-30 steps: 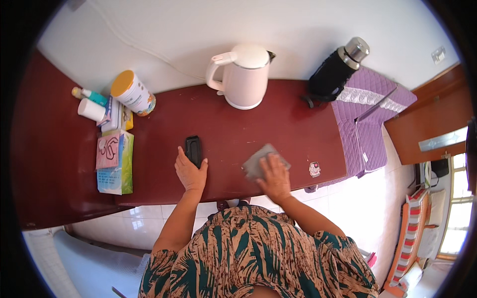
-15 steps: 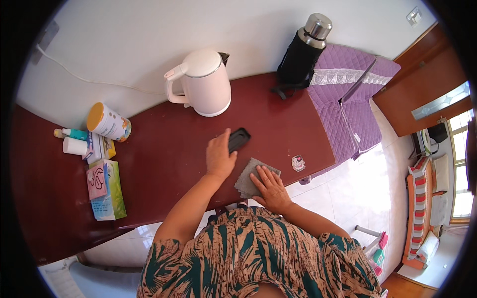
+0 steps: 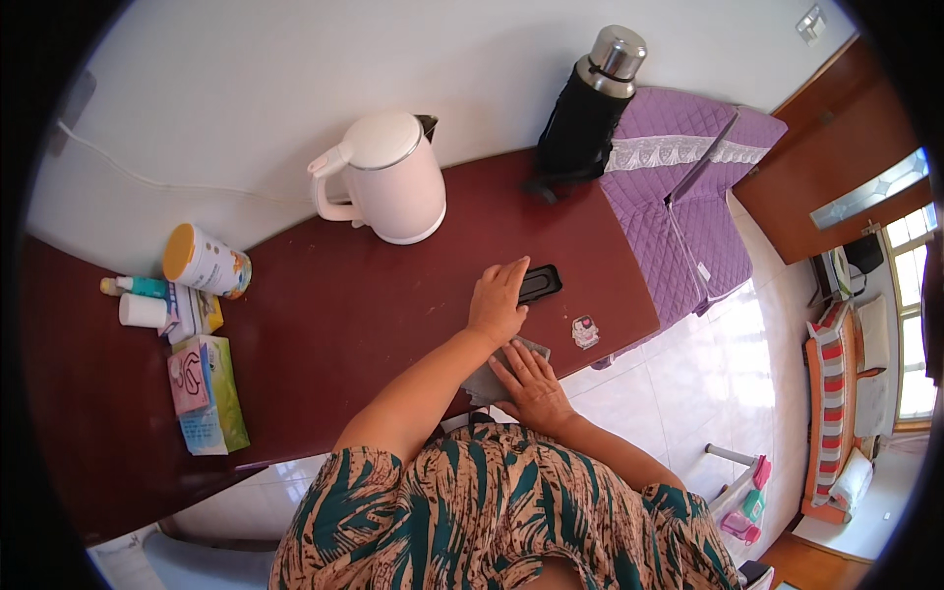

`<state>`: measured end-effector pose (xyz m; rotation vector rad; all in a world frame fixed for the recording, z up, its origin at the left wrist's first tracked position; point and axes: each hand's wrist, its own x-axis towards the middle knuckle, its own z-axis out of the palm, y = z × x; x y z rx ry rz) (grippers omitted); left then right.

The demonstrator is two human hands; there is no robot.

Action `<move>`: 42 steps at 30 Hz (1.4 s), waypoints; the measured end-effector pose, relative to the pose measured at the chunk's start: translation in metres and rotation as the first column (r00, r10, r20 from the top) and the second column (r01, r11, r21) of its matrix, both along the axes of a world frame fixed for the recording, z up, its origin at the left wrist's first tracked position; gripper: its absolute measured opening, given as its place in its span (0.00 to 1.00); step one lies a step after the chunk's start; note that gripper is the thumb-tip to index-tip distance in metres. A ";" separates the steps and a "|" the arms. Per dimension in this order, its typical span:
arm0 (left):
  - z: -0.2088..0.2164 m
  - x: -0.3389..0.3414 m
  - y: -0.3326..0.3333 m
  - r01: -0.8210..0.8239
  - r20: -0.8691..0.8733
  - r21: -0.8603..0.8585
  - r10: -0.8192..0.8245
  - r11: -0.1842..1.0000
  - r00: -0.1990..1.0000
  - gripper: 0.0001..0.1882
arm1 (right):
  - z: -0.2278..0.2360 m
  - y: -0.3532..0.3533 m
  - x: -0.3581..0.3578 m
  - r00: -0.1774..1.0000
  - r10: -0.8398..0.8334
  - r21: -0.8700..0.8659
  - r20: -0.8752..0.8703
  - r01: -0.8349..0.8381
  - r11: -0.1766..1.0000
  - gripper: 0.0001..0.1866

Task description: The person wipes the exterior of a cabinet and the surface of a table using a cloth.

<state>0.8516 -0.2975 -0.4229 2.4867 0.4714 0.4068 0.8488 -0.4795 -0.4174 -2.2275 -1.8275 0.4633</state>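
Observation:
My left hand [image 3: 499,299] is at the left end of a small black oblong tray-like object [image 3: 541,283], with its thumb on the near side and its fingers on the far side. The object lies on the dark red table [image 3: 364,324]; its exact kind I cannot make out. Just nearer to me, my right hand [image 3: 536,386] rests flat with fingers stretched over a grey cloth [image 3: 482,384] at the table's front edge. Part of the cloth is hidden under that hand and behind my left forearm. A cartoon sticker [image 3: 585,332] is to the right.
A pale pink electric kettle [image 3: 395,187] and a black-covered thermos [image 3: 582,123] stand by the wall. To the left are a tin with a yellow lid [image 3: 208,262], small bottles [image 3: 144,287] and a tissue box [image 3: 228,393]. A purple quilted chair [image 3: 678,187] adjoins the table's right end.
My left hand and the black object have moved to the right along the table. My right hand stays on the cloth, which now shows less behind my left arm.

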 end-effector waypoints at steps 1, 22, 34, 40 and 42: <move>0.001 -0.004 0.000 -0.001 0.033 0.002 0.001 1.000 0.999 0.42 | 0.000 0.001 -0.001 1.000 -0.006 -0.013 -0.006 0.006 1.000 0.42; -0.048 -0.385 0.068 -0.905 0.088 0.241 0.921 0.349 0.379 0.23 | -0.023 0.185 -0.013 0.989 -0.091 0.046 0.115 0.086 0.995 0.39; -0.027 -0.363 0.068 -0.921 0.008 0.302 0.966 0.245 0.260 0.20 | -0.021 0.244 -0.097 0.928 0.366 0.049 0.065 -0.370 0.928 0.37; -0.023 -0.362 0.069 -0.928 0.004 0.282 0.967 0.243 0.254 0.21 | -0.020 0.221 -0.008 0.987 0.022 0.100 0.159 -0.038 0.994 0.35; -0.024 -0.363 0.069 -0.929 0.001 0.279 0.967 0.244 0.255 0.21 | -0.020 0.197 -0.005 0.986 -0.019 0.093 0.166 0.003 0.996 0.36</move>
